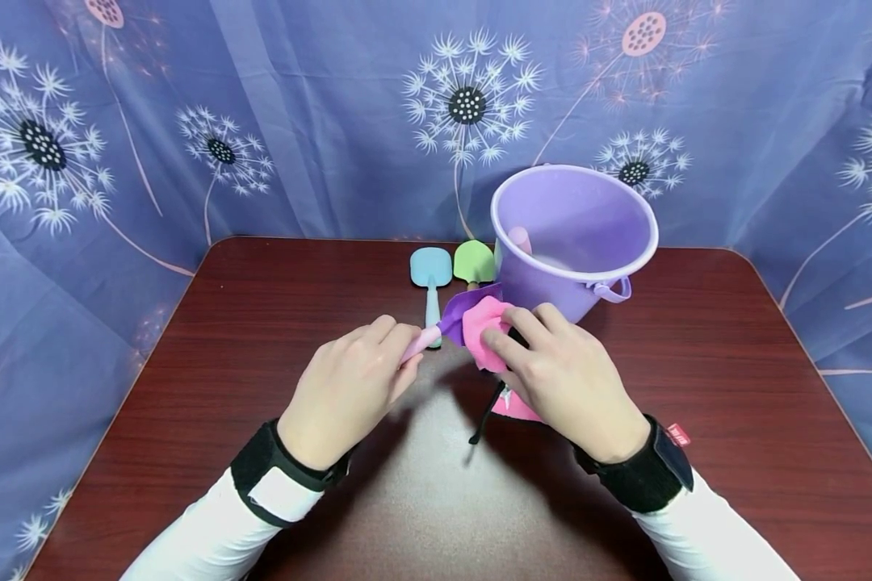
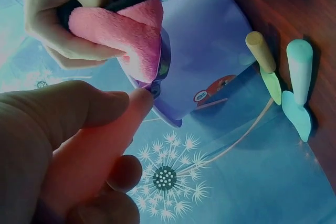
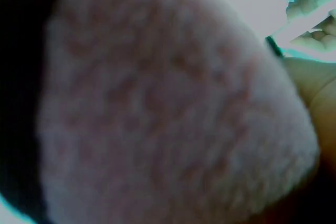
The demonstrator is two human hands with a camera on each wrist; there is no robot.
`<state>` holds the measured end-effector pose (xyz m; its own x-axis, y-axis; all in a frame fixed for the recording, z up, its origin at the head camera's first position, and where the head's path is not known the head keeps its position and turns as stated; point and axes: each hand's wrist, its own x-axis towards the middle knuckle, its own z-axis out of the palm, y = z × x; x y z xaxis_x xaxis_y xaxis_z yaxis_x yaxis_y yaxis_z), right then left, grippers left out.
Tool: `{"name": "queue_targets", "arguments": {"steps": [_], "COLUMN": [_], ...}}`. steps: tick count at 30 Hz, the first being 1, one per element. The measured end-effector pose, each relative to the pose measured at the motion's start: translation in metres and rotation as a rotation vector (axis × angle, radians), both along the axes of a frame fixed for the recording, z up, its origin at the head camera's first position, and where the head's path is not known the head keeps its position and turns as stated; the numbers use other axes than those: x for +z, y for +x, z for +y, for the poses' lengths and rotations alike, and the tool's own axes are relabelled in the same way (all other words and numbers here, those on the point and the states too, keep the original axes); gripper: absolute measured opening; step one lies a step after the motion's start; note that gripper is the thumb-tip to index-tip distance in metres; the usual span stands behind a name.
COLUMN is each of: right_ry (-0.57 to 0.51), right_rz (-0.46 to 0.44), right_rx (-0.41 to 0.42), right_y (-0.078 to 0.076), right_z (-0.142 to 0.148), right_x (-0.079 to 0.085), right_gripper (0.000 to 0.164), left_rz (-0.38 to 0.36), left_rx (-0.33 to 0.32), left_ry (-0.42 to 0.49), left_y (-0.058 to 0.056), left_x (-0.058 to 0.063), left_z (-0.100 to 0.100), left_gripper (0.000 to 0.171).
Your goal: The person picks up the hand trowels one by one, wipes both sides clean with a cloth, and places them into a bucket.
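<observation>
My left hand (image 1: 352, 383) grips the pale pink handle (image 1: 421, 344) of a small shovel with a purple blade (image 1: 456, 313), which points up and to the right. My right hand (image 1: 567, 375) holds a bunched pink cloth (image 1: 483, 335) with black edging against the blade, covering part of it. A loose part of the cloth and a black cord (image 1: 485, 420) hang below the right hand. In the left wrist view, the thumb and fingers wrap the pink handle (image 2: 94, 156), with the cloth (image 2: 126, 35) at its far end. Blurred cloth (image 3: 173, 108) fills most of the right wrist view.
A purple bucket (image 1: 534, 286) stands behind the right hand, with a pink rounded piece (image 1: 520, 239) inside. Left of it lie a light blue shovel (image 1: 431, 268) and a green shovel (image 1: 474, 262) with a wooden handle. A dandelion-print curtain (image 1: 334, 121) surrounds the dark table (image 1: 262, 298).
</observation>
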<state>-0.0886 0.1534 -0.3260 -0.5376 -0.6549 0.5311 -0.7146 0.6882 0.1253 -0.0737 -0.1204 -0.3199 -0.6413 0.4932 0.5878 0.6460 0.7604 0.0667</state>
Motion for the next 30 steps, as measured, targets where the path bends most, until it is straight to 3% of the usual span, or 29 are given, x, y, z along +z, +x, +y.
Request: {"name": "queue_targets", "arguments": {"steps": [10, 22, 26, 30], "right_ry": [-0.014, -0.027, -0.028, -0.031], "right_rz": [-0.083, -0.092, -0.093, -0.091], "right_rx": [0.089, 0.088, 0.090, 0.095], "right_y": [0.007, 0.008, 0.008, 0.007], "right_z": [-0.001, 0.001, 0.002, 0.002], "right_x": [0.008, 0.010, 0.009, 0.009], "right_gripper": [0.041, 0.035, 0.034, 0.034], "left_rz": [-0.089, -0.160, -0.234, -0.355], "left_rx": [0.069, 0.145, 0.154, 0.127], "left_ry": [0.062, 0.124, 0.169, 0.237], "left_y": [-0.008, -0.016, -0.018, -0.021], "left_x": [0.002, 0.002, 0.003, 0.006], "left_z": [-0.009, -0.016, -0.018, -0.020], "left_gripper": [0.020, 0.013, 0.012, 0.011]}}
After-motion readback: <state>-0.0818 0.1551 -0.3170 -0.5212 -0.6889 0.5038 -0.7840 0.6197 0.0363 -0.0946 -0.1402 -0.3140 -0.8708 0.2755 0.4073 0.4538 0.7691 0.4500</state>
